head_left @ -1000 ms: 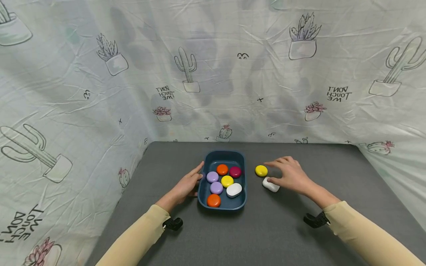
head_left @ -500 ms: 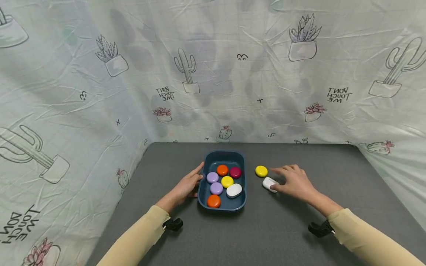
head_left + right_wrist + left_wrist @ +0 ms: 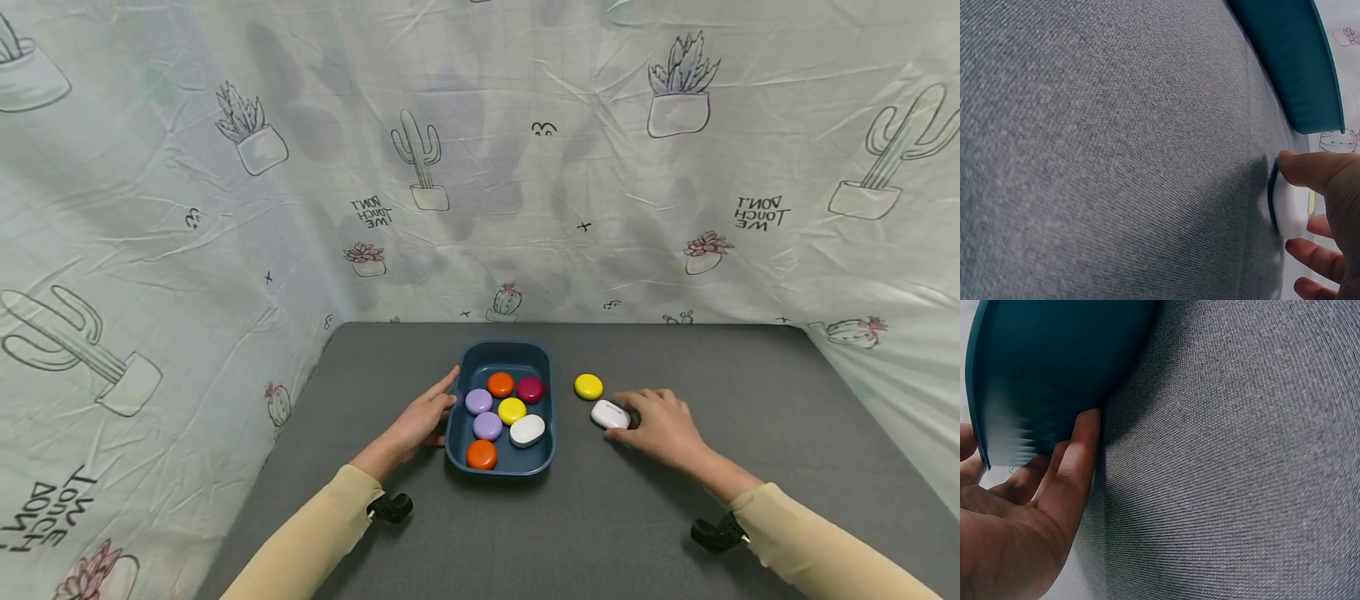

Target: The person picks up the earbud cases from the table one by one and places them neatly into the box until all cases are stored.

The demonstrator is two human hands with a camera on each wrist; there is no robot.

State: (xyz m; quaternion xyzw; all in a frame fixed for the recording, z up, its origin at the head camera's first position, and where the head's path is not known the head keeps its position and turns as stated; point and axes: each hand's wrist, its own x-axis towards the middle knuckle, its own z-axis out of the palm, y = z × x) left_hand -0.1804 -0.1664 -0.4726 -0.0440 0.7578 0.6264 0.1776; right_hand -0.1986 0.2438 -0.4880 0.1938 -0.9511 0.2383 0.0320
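A blue tray [image 3: 502,471] stands at the middle of the table, holding orange, purple, yellow, crimson and white rounded pieces. My left hand [image 3: 415,421] grips its left side; the left wrist view shows fingers against the outer wall [image 3: 1054,369] and the thumb at the rim. Right of the tray, my right hand [image 3: 663,427] pinches a small white oblong piece [image 3: 609,414] with a small dark marking, low over the table. The right wrist view shows the thumb at one end of the white piece [image 3: 1290,203] and a fingertip at the other. A yellow disc [image 3: 588,387] lies just beyond it.
The dark grey table [image 3: 525,542] runs to a pale curtain [image 3: 480,167] printed with cacti, which hangs behind it and on both sides. A black band [image 3: 390,507] sits on the left wrist, another band [image 3: 717,533] on the right.
My right hand has drawn back from the yellow disc, down and to the right, and its fingers have closed in on the white oblong piece. The left hand and tray have stayed put.
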